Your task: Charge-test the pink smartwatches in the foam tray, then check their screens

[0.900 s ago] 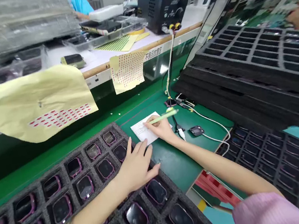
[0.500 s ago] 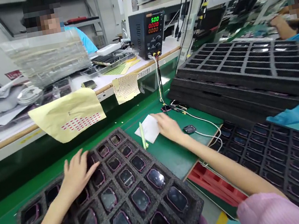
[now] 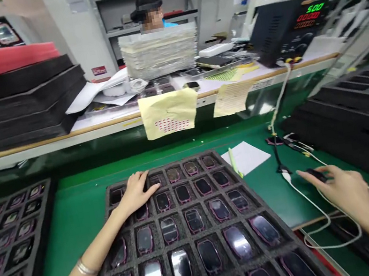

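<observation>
My left hand (image 3: 138, 191) rests at the far left part of a black foam tray (image 3: 225, 234), thumb and fingers apart. Purple-rimmed watch-like screens (image 3: 209, 256) sit in the tray's square pockets. What lies right under the left fingertips is hidden. Off to the right, my right hand (image 3: 345, 188) has its thumb and fingers around a small black device (image 3: 317, 175), partly covered by the hand. A white cable (image 3: 310, 204) loops beside and below that hand. Between the tray and the right hand lie a white sheet of paper (image 3: 250, 157) and a pale green pen (image 3: 233, 162).
A second foam tray of screens (image 3: 16, 234) lies at the left. Stacked black trays (image 3: 363, 120) stand at the right. The shelf behind carries a power supply (image 3: 290, 31), a stack of clear trays (image 3: 160, 52) and black foam blocks (image 3: 15, 108). A person sits behind it.
My view has swung left. The right hand has gone from the white paper to the small black device and closed around it. My left hand stays at the tray's far side.
</observation>
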Action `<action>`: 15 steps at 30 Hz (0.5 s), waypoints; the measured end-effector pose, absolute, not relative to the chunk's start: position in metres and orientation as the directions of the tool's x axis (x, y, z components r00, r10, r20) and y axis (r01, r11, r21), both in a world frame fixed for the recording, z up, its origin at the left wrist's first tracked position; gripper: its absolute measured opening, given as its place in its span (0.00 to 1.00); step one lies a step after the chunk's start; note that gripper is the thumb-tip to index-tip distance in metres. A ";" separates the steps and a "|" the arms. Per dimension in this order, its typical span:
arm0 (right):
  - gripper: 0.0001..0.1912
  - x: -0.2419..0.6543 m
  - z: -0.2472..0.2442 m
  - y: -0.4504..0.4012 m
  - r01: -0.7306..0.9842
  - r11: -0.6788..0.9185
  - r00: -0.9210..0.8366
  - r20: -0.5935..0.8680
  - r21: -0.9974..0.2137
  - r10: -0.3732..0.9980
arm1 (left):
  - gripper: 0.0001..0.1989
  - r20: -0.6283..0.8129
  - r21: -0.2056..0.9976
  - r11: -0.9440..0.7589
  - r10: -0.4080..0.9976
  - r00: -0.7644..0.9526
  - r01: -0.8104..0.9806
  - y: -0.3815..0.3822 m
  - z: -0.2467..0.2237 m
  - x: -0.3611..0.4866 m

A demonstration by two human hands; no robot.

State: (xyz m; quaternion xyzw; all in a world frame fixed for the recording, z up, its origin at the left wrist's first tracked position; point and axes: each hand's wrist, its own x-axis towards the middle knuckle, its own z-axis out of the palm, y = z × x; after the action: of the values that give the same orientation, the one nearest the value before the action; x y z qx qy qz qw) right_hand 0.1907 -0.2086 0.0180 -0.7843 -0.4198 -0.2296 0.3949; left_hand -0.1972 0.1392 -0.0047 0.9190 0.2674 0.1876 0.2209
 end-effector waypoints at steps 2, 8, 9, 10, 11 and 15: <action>0.22 0.176 0.048 -0.186 0.741 -0.526 0.661 0.595 -0.418 0.458 | 0.25 0.262 0.591 -0.732 0.571 0.778 0.339 0.124 0.005 -0.197; 0.18 0.048 0.143 -0.097 0.716 -0.188 0.604 0.460 -0.673 0.651 | 0.26 0.252 0.953 -0.272 0.454 0.855 -0.137 0.063 0.056 -0.195; 0.18 0.023 0.149 -0.080 0.689 -0.098 0.541 0.420 -0.718 0.729 | 0.28 0.246 0.969 -0.116 0.445 0.861 -0.217 0.054 0.064 -0.194; 0.19 0.000 0.151 -0.064 0.694 0.009 0.459 0.453 -0.720 0.764 | 0.28 0.245 0.959 0.017 0.452 0.858 -0.283 0.047 0.070 -0.194; 0.17 -0.021 0.149 -0.048 0.720 0.088 0.355 0.473 -0.689 0.806 | 0.26 0.222 0.934 0.151 0.466 0.856 -0.325 0.041 0.075 -0.195; 0.13 -0.074 0.124 0.006 0.811 0.302 -0.071 0.428 -0.501 0.901 | 0.18 -0.004 0.769 0.525 0.574 0.819 -0.365 0.039 0.074 -0.210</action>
State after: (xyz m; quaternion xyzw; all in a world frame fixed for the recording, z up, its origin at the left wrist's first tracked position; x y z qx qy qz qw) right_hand -0.0740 0.0058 0.1243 -0.5871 -0.7289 0.0649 0.3462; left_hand -0.2100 0.0393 0.0735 0.4043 0.1295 0.2719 0.8636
